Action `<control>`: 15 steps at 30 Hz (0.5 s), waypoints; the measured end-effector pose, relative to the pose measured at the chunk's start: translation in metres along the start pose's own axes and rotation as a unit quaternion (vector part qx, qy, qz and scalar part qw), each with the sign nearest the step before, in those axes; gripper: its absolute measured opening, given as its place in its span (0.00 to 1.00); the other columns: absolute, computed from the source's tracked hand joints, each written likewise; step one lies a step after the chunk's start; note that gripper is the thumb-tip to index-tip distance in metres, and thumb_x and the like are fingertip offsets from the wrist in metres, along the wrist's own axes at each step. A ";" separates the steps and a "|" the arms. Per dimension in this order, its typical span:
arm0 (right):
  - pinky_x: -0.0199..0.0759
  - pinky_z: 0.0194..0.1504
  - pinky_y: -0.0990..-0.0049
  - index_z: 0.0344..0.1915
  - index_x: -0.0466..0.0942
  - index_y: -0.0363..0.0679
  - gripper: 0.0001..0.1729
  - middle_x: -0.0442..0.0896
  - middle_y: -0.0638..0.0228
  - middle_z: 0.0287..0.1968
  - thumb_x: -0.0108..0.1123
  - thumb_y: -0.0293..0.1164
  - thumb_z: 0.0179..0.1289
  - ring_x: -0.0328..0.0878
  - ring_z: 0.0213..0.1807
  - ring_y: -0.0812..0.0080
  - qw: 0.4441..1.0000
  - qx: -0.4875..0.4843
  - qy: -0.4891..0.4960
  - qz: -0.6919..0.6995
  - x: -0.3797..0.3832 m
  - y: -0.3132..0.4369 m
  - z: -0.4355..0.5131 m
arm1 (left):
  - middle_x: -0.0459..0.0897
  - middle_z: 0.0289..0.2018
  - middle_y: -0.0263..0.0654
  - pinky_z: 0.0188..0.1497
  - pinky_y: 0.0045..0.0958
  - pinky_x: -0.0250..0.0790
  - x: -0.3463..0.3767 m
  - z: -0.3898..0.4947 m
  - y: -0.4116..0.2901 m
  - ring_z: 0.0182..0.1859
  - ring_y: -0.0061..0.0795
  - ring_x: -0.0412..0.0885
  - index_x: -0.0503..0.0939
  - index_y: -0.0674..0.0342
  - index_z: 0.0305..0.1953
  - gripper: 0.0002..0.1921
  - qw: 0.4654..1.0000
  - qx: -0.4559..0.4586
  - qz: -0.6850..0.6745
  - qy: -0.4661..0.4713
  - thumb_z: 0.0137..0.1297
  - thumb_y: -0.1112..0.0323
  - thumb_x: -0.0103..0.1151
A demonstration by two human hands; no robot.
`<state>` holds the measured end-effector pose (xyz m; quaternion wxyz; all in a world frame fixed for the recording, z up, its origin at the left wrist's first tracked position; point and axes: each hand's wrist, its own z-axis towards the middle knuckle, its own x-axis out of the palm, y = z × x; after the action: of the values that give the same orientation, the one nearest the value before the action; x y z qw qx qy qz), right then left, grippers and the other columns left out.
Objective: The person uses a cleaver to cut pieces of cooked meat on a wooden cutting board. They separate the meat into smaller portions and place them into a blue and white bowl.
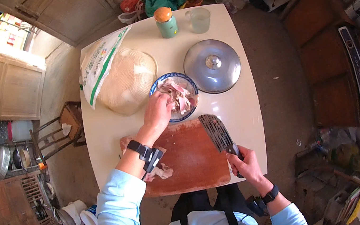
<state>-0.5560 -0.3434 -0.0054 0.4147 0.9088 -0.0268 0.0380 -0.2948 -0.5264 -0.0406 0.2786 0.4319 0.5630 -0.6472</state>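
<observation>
My left hand (159, 108) reaches over the near left rim of a blue-and-white bowl (194, 87). Its curled fingers touch the cut pieces of raw meat (180, 94) inside; whether they grip a piece is hidden. A cleaver (216, 131) with a dark handle is in my right hand (245, 164), its blade over the right edge of a reddish-brown cutting board (191, 157). More raw meat scraps (163, 171) lie on the board's left part, partly covered by my left wrist and the device strapped to it.
Right of the bowl is a metal pot lid (200, 72). A woven mesh food cover (128, 85) and a white plastic bag with green trim (105, 66) take up the left side. At the far edge stand a green jar with an orange lid (167, 26) and a translucent mug (200, 21).
</observation>
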 end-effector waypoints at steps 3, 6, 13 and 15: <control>0.64 0.20 0.81 0.41 0.79 0.35 0.08 0.73 0.77 0.21 0.59 0.29 0.69 0.68 0.19 0.86 1.000 -0.003 -0.019 -0.010 0.004 0.002 0.000 | 0.80 0.44 0.39 0.59 0.40 0.68 0.006 0.022 -0.008 0.55 0.41 0.74 0.80 0.62 0.36 0.06 0.990 0.125 0.059 -0.009 0.59 0.69 0.65; 0.64 0.20 0.82 0.40 0.79 0.35 0.08 0.73 0.78 0.22 0.60 0.30 0.68 0.68 0.20 0.87 0.999 0.004 -0.038 0.022 0.008 0.002 0.000 | 0.80 0.44 0.39 0.71 0.48 0.57 0.021 0.039 -0.015 0.59 0.41 0.71 0.81 0.61 0.36 0.09 0.960 0.265 0.001 0.089 0.54 0.66 0.67; 0.63 0.21 0.83 0.41 0.79 0.35 0.08 0.73 0.79 0.23 0.60 0.30 0.68 0.68 0.21 0.88 0.997 -0.003 -0.076 0.034 0.017 0.004 -0.005 | 0.81 0.42 0.44 0.74 0.50 0.52 0.048 0.055 -0.014 0.58 0.41 0.71 0.83 0.65 0.31 0.11 0.950 0.274 0.137 0.058 0.50 0.64 0.67; 0.63 0.21 0.83 0.41 0.79 0.36 0.08 0.73 0.79 0.22 0.60 0.30 0.68 0.68 0.21 0.88 0.996 0.000 -0.082 0.043 0.019 0.006 -0.006 | 0.80 0.43 0.46 0.73 0.50 0.52 0.046 0.054 -0.018 0.58 0.43 0.70 0.85 0.67 0.31 0.12 0.958 0.231 0.165 0.049 0.50 0.62 0.67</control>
<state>-0.5374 -0.3431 0.0049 0.4091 0.9068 -0.0999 -0.0186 -0.3448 -0.5689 -0.0727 0.2465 0.6028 0.3319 -0.6825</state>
